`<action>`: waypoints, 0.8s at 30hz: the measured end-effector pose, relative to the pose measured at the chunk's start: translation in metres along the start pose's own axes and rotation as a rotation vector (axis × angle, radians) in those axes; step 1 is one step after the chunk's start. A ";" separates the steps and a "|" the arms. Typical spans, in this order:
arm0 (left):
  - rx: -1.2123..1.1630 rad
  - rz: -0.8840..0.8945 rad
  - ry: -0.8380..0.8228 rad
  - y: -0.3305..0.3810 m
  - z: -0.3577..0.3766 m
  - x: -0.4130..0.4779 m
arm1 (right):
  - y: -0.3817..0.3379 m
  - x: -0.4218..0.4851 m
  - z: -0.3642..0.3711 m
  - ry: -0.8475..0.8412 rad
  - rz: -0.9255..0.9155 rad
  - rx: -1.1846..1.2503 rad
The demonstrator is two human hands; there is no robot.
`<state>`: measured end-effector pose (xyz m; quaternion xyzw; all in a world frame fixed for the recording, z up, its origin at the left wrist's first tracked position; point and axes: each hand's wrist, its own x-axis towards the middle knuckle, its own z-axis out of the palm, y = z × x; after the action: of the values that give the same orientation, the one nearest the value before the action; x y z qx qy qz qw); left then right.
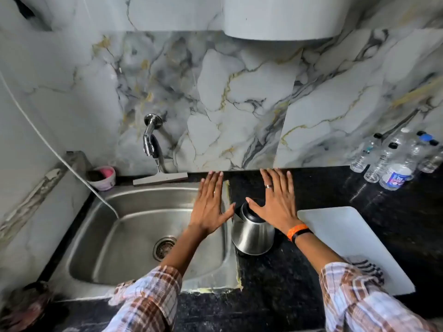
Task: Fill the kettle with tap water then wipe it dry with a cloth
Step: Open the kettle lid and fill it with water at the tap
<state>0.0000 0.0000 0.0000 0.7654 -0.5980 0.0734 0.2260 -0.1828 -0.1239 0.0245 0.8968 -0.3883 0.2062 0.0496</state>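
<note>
Head view: black counter (pixel 311 259) w/ steel sink (pixel 100 236), marble wall (pixel 239 92).

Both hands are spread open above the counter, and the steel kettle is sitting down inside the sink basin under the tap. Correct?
Not quite. The head view shows the kettle on the black counter, just right of the sink, not under the tap. The left hand and right hand are spread open.

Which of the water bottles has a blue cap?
The one at the back right of the bottle cluster, against the marble wall. Its cap is bright blue; the other caps that can be made out look black.
</note>
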 end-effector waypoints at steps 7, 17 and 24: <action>-0.229 -0.069 -0.368 0.026 0.045 -0.021 | 0.017 -0.027 0.036 -0.237 0.220 -0.002; -0.511 -0.323 -0.431 0.043 0.074 -0.018 | 0.024 -0.019 0.041 -0.386 0.245 0.118; -0.548 -0.346 -0.399 0.043 0.074 -0.019 | 0.026 -0.015 0.043 -0.382 0.200 0.057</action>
<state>-0.0579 -0.0236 -0.0620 0.7655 -0.4899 -0.2790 0.3103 -0.1966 -0.1424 -0.0225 0.8776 -0.4716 0.0473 -0.0711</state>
